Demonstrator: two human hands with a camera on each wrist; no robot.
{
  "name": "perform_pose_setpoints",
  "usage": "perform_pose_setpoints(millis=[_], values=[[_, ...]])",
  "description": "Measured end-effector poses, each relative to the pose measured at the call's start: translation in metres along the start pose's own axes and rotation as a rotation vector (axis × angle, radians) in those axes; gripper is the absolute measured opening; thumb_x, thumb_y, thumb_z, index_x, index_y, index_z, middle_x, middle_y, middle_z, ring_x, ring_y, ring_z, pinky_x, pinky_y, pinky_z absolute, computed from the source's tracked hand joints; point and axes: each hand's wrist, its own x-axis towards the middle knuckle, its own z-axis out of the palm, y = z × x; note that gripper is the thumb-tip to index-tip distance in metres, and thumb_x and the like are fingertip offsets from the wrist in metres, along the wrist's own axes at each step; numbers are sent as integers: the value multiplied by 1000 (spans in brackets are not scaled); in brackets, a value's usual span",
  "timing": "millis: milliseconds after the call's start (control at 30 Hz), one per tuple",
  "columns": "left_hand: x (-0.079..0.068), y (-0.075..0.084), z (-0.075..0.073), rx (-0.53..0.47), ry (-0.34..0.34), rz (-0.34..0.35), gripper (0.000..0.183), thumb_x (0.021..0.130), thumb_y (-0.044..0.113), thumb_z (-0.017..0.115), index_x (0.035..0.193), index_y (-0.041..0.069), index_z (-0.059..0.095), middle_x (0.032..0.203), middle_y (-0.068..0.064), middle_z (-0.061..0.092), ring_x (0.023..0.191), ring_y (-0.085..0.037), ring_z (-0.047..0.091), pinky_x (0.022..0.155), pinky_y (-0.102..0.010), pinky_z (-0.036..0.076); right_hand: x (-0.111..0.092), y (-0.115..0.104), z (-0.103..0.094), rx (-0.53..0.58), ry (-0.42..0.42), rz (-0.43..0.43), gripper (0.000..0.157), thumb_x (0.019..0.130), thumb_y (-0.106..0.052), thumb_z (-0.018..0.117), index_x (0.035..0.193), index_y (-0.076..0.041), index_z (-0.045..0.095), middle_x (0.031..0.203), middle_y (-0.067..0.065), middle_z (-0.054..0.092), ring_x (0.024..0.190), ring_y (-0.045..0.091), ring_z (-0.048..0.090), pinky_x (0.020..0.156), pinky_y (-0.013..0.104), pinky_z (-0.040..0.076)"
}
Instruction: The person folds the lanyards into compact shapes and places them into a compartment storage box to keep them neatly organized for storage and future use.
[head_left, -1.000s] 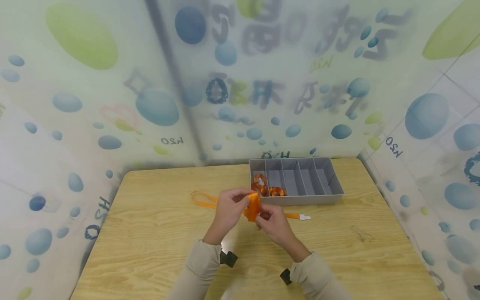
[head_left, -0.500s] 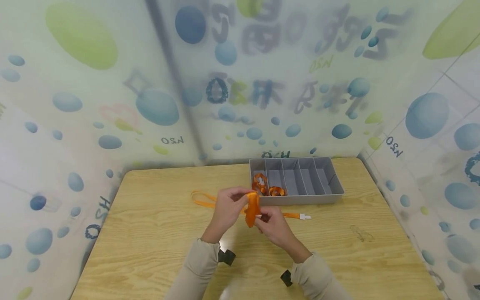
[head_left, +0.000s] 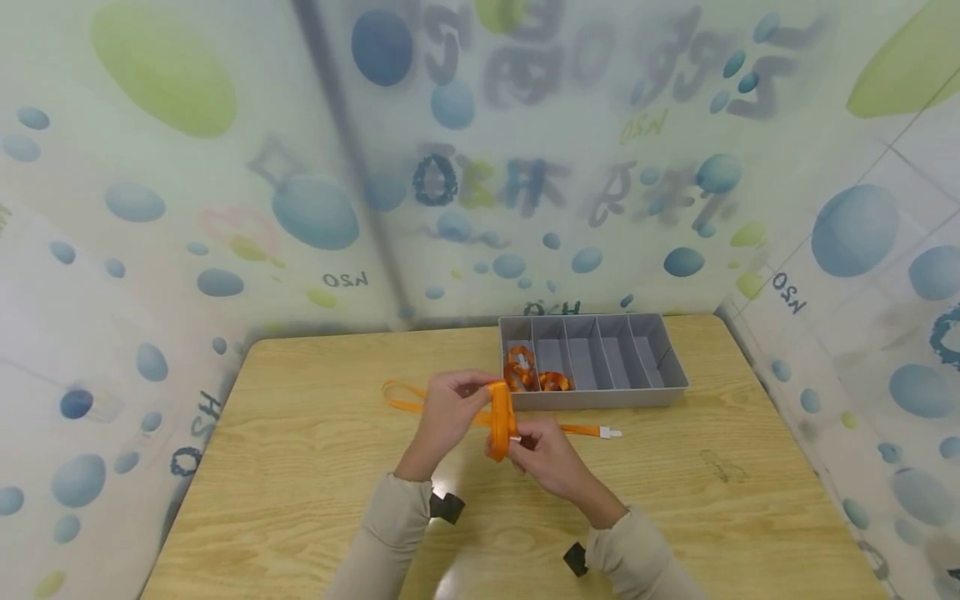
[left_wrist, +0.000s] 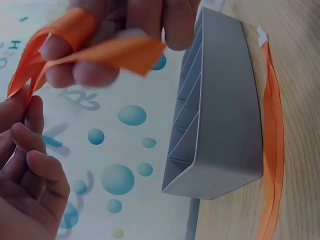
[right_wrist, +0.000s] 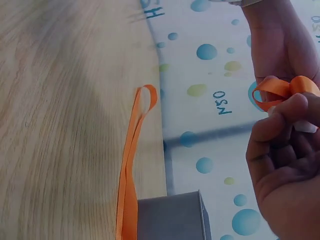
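In the head view both hands hold a folded orange lanyard above the table, in front of the tray. My left hand pinches its upper end between thumb and fingers. Lower down, my right hand grips the strap, with a small white piece showing at its fingertips. In the left wrist view the strap loops between the hands, and a flat end sticks out from the right fingers. Beneath the hands a second orange lanyard lies stretched along the table, its white clip at the right.
A grey divided tray stands at the table's back edge, near the wall. Coiled orange lanyards lie in its leftmost compartment, and another coil in the compartment beside it. The wooden table extends around.
My left hand has shifted slightly left and up, the right slightly down. Between them the held strap has gone from a short bundle to a longer hanging loop.
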Motion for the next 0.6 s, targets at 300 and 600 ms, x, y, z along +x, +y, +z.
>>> perform_pose_setpoints(millis=[300, 600], values=[[2, -2, -2, 75, 20, 21, 20, 83, -7, 68, 98, 4, 78, 89, -8, 73, 62, -13, 56, 56, -22, 44, -2, -9, -1, 38, -40, 3, 17, 99, -3, 59, 107, 4, 72, 65, 0, 58, 51, 5, 40, 44, 19, 35], [-5, 25, 0, 85, 12, 38, 30, 80, -17, 62, 107, -7, 71, 90, -18, 72, 55, -14, 52, 48, -19, 40, -1, -16, -4, 71, -45, 12, 21, 100, -5, 59, 114, 5, 70, 69, 12, 61, 50, 6, 38, 44, 20, 33]])
